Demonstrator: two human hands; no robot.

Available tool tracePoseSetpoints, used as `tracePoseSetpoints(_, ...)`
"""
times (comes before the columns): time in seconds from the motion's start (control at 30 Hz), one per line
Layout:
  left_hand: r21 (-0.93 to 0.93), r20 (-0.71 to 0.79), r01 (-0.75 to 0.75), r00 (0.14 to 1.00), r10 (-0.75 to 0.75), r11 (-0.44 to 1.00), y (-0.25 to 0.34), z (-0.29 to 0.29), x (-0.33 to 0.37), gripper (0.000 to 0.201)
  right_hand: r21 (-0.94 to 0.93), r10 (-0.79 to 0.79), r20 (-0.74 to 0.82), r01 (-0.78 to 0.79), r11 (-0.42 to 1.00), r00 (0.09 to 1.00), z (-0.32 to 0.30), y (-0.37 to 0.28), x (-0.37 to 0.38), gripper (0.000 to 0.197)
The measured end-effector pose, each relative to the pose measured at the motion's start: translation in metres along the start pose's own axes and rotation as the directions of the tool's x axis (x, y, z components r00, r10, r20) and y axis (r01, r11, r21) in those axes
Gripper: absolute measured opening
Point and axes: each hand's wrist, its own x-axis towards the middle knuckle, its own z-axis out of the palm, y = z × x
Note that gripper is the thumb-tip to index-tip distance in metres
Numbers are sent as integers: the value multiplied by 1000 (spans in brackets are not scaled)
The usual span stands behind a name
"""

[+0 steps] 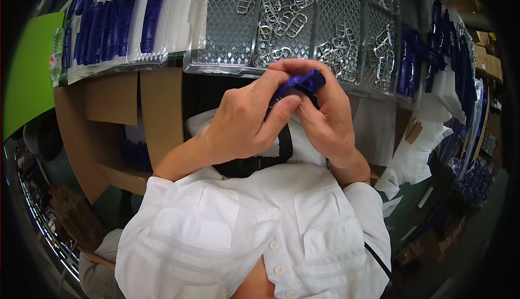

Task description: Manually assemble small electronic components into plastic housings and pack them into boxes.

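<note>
Both hands hold a dark blue moulded plastic part [307, 82] just off the near edge of the clear compartment tray. My left hand [244, 116] is closed on its left and lower side, thumb along it. From the other side my right hand [330, 116] grips it, with fingers curled over the top and the thumb below. Fingers hide much of the part. Beyond the hands lies the clear plastic tray [225, 39], whose compartments hold several bent metal wire clips [295, 24].
At the left, several long blue plastic parts [97, 31] lie on white sheeting. An open cardboard box [111, 101] below it holds more blue parts. More blue parts [409, 63] lie right of the tray. A seated person's leg [100, 264] shows at lower left.
</note>
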Motion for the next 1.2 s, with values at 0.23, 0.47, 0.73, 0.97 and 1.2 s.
tracePoseSetpoints(0.23, -64, -15, 55, 998, -57, 996, -13, 4, -9, 19, 113, 95, 102, -107, 988, 990, 2, 0, -9, 35)
tracePoseSetpoints(0.47, -63, -65, 63, 996, -67, 996, -24, 14, -8, 22, 71, 124, -12, -123, 990, 992, 7, 13, -7, 33)
tracePoseSetpoints(0.73, 49, -57, 49, 997, -46, 998, -22, 12, -3, 26, 103, 50, -55, -44, 994, 997, 4, 9, 5, 28)
tracePoseSetpoints(0.97, -31, 28, -107, 994, 107, 994, -6, -22, -11, 49, 385, -211, -41, 211, 899, 977, -9, 0, 3, 35)
tracePoseSetpoints(1.2, 65, 67, -309, 950, 305, 949, 5, -34, -19, 57, 215, -500, 110, 470, 856, 859, -22, 0, 5, 27)
